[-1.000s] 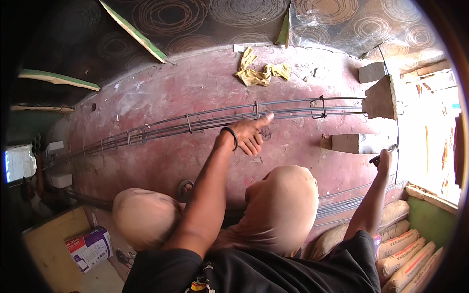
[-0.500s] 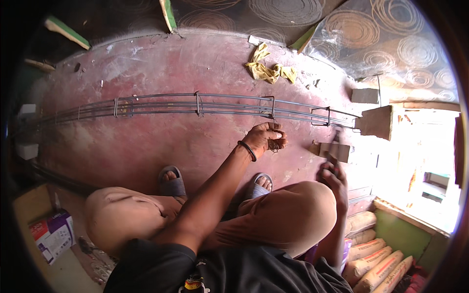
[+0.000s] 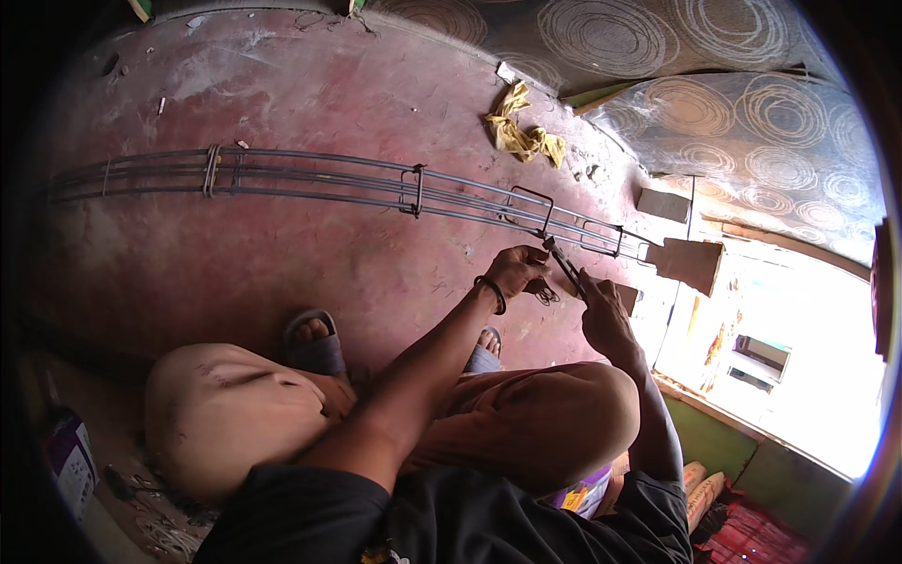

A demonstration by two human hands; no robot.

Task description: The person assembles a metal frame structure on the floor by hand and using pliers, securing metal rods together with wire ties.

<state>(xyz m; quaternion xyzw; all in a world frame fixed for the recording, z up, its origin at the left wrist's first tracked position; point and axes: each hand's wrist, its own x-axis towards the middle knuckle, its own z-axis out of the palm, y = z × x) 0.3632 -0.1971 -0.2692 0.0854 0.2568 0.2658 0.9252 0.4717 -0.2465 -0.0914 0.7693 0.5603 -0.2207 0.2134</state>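
Observation:
A long rebar cage of thin steel bars with square stirrups lies across the floor ahead of me. Close to its near bar, my left hand is closed around a small bundle of dark tie wire, whose loose ends hang below the fingers. My right hand grips the handles of dark pincers. The jaws of the pincers meet the near bar at the foot of a stirrup, just beyond my left fingertips. Whether a wire sits between the jaws is too small to tell.
Toward its right end, the cage runs up to a block, with another block behind. A yellow cloth lies beyond the cage. Paper sacks and a red crate are at lower right. My sandalled foot rests nearby.
My right hand has brought the pincers up and left, from beside my knee to the cage bar next to my left hand. The whole view has shifted and tilted.

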